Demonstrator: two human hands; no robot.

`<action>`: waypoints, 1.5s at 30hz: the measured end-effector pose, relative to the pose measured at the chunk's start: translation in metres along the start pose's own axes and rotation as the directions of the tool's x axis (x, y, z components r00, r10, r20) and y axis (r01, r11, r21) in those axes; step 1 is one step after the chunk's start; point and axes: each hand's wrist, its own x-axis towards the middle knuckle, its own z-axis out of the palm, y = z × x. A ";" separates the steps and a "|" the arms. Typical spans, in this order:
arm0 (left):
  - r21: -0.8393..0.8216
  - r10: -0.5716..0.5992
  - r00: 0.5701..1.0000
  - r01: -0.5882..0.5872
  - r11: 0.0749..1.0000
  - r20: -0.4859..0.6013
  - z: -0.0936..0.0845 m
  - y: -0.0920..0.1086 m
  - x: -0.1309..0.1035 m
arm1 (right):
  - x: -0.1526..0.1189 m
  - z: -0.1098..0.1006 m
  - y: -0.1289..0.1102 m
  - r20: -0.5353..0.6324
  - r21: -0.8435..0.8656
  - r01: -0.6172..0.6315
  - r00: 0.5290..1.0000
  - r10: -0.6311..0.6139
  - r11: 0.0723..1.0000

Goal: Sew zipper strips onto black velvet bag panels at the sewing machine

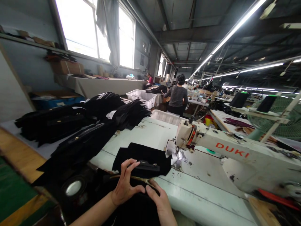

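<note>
Hands (pixel 125 190): left spread, right pinching black cloth (pixel 139 208) | black panel (pixel 143 152): on table (pixel 147 130), just beyond both

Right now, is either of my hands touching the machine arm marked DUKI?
No, your left hand and right hand are both at the black fabric nearest the camera, apart from the machine arm.

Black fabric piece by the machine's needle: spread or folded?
Spread: the black fabric piece lies flat on the pale green table, most edges visible. Cannot tell whether any is tucked underneath.
</note>
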 end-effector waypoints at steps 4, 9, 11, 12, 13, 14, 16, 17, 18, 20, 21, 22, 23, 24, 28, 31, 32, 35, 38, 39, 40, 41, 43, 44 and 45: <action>-0.049 0.074 0.995 -0.071 0.996 0.060 0.000 0.006 0.004 | 0.009 -0.003 -0.018 0.016 -0.155 0.016 1.000 -0.014 0.988; -0.097 0.202 0.969 -0.189 0.977 0.140 -0.004 0.009 0.004 | 0.009 -0.010 -0.024 -0.076 -0.416 0.037 0.994 -0.076 0.908; -0.115 0.251 0.949 -0.233 0.966 0.189 -0.007 0.010 0.005 | 0.008 -0.013 -0.024 -0.088 -0.487 0.043 0.991 -0.098 0.872; -0.122 0.279 0.934 -0.258 0.959 0.222 -0.007 0.011 0.005 | 0.007 -0.014 -0.025 -0.089 -0.519 0.044 0.991 -0.105 0.854; -0.126 0.304 0.919 -0.281 0.951 0.251 -0.008 0.012 0.006 | 0.006 -0.015 -0.027 -0.082 -0.545 0.046 0.991 -0.108 0.837; -0.126 0.325 0.906 -0.301 0.945 0.273 -0.008 0.014 0.006 | 0.005 -0.016 -0.030 -0.069 -0.565 0.051 0.992 -0.109 0.823; -0.111 0.344 0.895 -0.326 0.939 0.282 -0.010 0.017 0.008 | 0.004 -0.022 -0.040 -0.038 -0.587 0.062 0.994 -0.104 0.807; -0.091 0.345 0.899 -0.333 0.939 0.270 -0.012 0.019 0.011 | 0.003 -0.027 -0.045 -0.024 -0.590 0.065 0.995 -0.098 0.805; -0.069 0.342 0.905 -0.335 0.940 0.254 -0.015 0.020 0.014 | 0.001 -0.033 -0.051 -0.010 -0.591 0.066 0.996 -0.089 0.804; -0.041 0.340 0.909 -0.340 0.939 0.241 -0.023 0.024 0.023 | -0.002 -0.047 -0.061 0.014 -0.594 0.070 0.997 -0.077 0.801; -0.047 0.341 0.906 -0.341 0.939 0.249 -0.029 0.027 0.028 | -0.004 -0.054 -0.064 0.027 -0.596 0.076 0.997 -0.075 0.799; -0.060 0.332 0.905 -0.328 0.943 0.264 -0.034 0.031 0.033 | -0.005 -0.060 -0.067 0.040 -0.595 0.087 0.996 -0.078 0.799; -0.072 0.306 0.909 -0.298 0.952 0.285 -0.038 0.036 0.038 | -0.007 -0.064 -0.068 0.052 -0.591 0.099 0.995 -0.085 0.800; -0.074 0.268 0.916 -0.257 0.963 0.300 -0.042 0.041 0.042 | -0.008 -0.067 -0.068 0.058 -0.583 0.111 0.994 -0.095 0.805; -0.105 0.168 0.957 -0.147 0.984 0.238 -0.042 0.071 0.048 | -0.013 -0.066 -0.061 0.056 -0.500 0.140 0.990 -0.130 0.855; -0.217 0.188 0.969 -0.151 0.964 0.161 -0.032 0.089 0.049 | -0.015 -0.069 -0.052 0.087 -0.471 0.165 0.986 -0.141 0.866; -0.237 0.180 0.973 -0.142 0.961 0.146 -0.029 0.092 0.050 | -0.016 -0.073 -0.049 0.111 -0.481 0.192 0.981 -0.158 0.855; -0.275 0.169 0.976 -0.126 0.953 0.136 -0.025 0.095 0.056 | -0.016 -0.085 -0.045 0.194 -0.516 0.299 0.954 -0.230 0.803; -0.307 0.196 0.965 -0.135 0.942 0.175 -0.026 0.099 0.060 | -0.019 -0.089 -0.049 0.220 -0.492 0.335 0.941 -0.258 0.803; -0.314 0.209 0.960 -0.144 0.939 0.187 -0.028 0.101 0.062 | -0.021 -0.088 -0.052 0.217 -0.466 0.333 0.941 -0.259 0.820; -0.317 0.216 0.957 -0.147 0.937 0.192 -0.030 0.103 0.063 | -0.023 -0.086 -0.056 0.205 -0.438 0.328 0.943 -0.263 0.837; -0.319 0.216 0.958 -0.148 0.936 0.188 -0.032 0.106 0.064 | -0.024 -0.084 -0.059 0.200 -0.417 0.334 0.941 -0.273 0.846; -0.326 0.190 0.969 -0.131 0.936 0.156 -0.035 0.110 0.067 | -0.025 -0.080 -0.066 0.178 -0.421 0.376 0.927 -0.331 0.825; -0.327 0.170 0.975 -0.115 0.938 0.144 -0.036 0.111 0.068 | -0.026 -0.078 -0.069 0.172 -0.446 0.412 0.911 -0.375 0.795; -0.325 0.153 0.979 -0.101 0.940 0.138 -0.036 0.112 0.069 | -0.026 -0.076 -0.071 0.170 -0.473 0.449 0.890 -0.422 0.758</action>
